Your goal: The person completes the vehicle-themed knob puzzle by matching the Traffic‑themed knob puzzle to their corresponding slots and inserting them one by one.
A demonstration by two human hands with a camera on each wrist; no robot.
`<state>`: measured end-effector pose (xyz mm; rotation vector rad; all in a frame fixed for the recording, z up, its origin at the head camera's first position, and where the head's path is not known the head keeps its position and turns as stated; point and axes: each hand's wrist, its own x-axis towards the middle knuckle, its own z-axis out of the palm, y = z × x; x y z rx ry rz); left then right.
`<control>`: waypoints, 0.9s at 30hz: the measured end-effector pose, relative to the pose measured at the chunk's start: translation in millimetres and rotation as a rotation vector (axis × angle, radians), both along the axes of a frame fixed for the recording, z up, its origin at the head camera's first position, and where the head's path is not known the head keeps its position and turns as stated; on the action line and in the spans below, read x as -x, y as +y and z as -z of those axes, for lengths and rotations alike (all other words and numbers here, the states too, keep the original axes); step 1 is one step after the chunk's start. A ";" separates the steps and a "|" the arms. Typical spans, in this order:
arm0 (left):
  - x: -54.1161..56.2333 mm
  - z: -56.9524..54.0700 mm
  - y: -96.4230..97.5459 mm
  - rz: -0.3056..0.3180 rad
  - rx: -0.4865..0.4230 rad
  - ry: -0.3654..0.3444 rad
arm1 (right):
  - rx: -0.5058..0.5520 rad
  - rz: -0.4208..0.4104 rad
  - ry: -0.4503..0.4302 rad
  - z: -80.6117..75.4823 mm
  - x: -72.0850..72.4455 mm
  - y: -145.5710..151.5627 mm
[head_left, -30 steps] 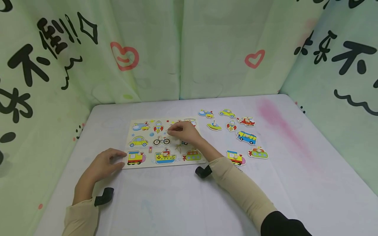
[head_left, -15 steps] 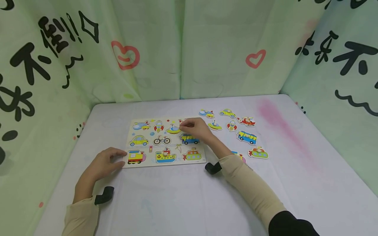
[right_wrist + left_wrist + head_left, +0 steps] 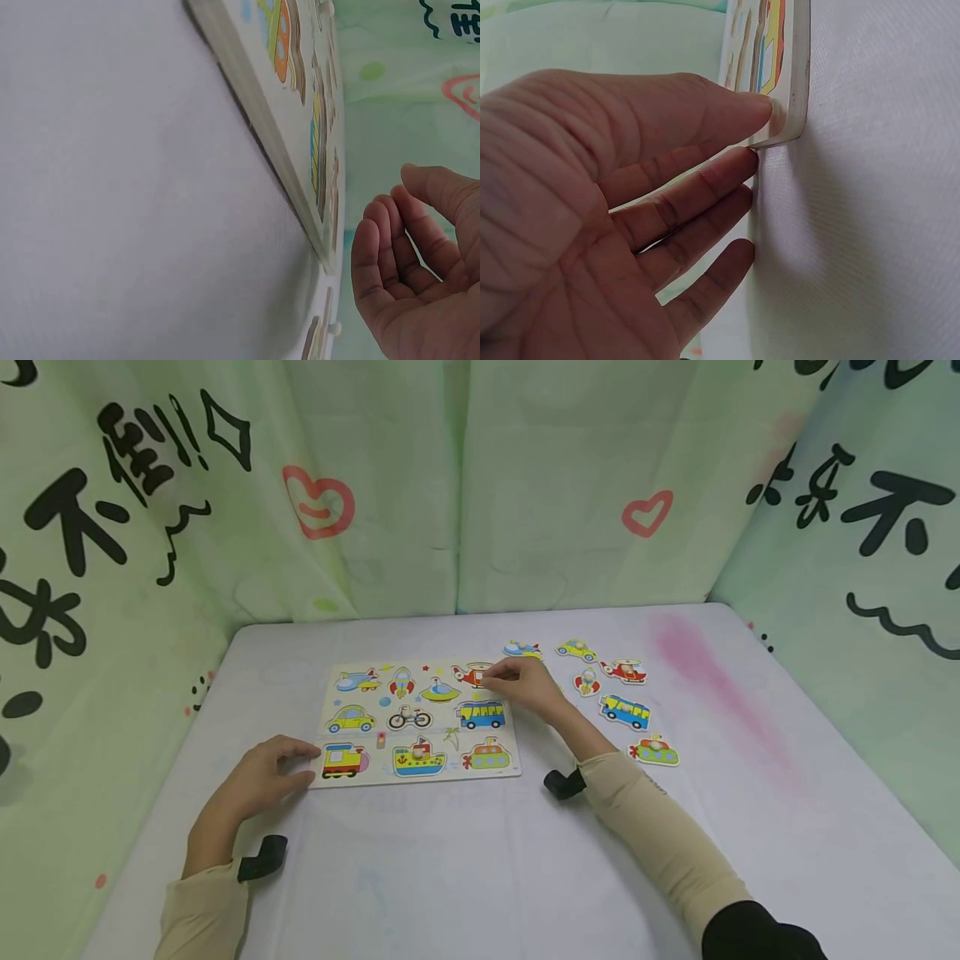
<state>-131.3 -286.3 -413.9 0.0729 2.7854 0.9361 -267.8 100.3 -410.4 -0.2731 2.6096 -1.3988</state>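
Note:
A vehicle puzzle board (image 3: 450,752) lies flat on the table. My left hand (image 3: 258,781) rests at its left edge; in the left wrist view the thumb (image 3: 742,116) touches the board's corner while the other fingers stay loosely extended. Over the board's upper right edge hovers my right hand (image 3: 528,685), fingers softly bent, nothing seen between them in the right wrist view. Close behind it sits the loose plane piece (image 3: 522,649). Right of the hand are the car piece (image 3: 576,650), rocket piece (image 3: 587,682), helicopter piece (image 3: 625,672), bus piece (image 3: 625,712) and submarine piece (image 3: 655,750).
A white cloth covers the table (image 3: 420,868), with a pink stain (image 3: 712,668) on the right side. Green printed curtains (image 3: 540,485) enclose the back and both sides. My right sleeve (image 3: 652,827) reaches across the table's right half.
My right hand has moved right from the middle of the board to its upper right edge. The loose flying saucer and train pieces are now hidden behind my right arm. The left hand stays put.

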 end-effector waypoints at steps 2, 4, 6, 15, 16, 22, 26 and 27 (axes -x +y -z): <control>-0.2 0.1 0.1 0.000 -0.002 0.000 | -0.011 0.010 0.001 0.3 0.1 4.7; -0.6 -0.4 0.3 -0.001 -0.004 0.001 | -0.024 0.023 -0.003 0.1 0.5 8.9; -0.6 -0.6 0.6 -0.001 -0.004 0.002 | -0.038 0.030 -0.002 -0.4 0.7 13.4; -1.3 0.9 0.4 0.007 -0.002 0.019 | -0.046 0.073 -0.001 -0.2 4.1 33.3; -1.4 0.9 0.3 0.008 -0.003 0.021 | -0.046 0.079 -0.001 0.5 4.7 35.6; -1.4 1.2 0.5 0.015 -0.005 0.028 | -0.051 0.107 0.011 1.2 7.5 48.6; -1.0 0.4 0.1 0.014 0.002 0.024 | -0.086 0.122 0.034 -0.9 9.1 56.2; -1.0 0.1 0.0 0.011 0.002 0.021 | -0.092 0.127 0.038 -1.5 9.6 57.6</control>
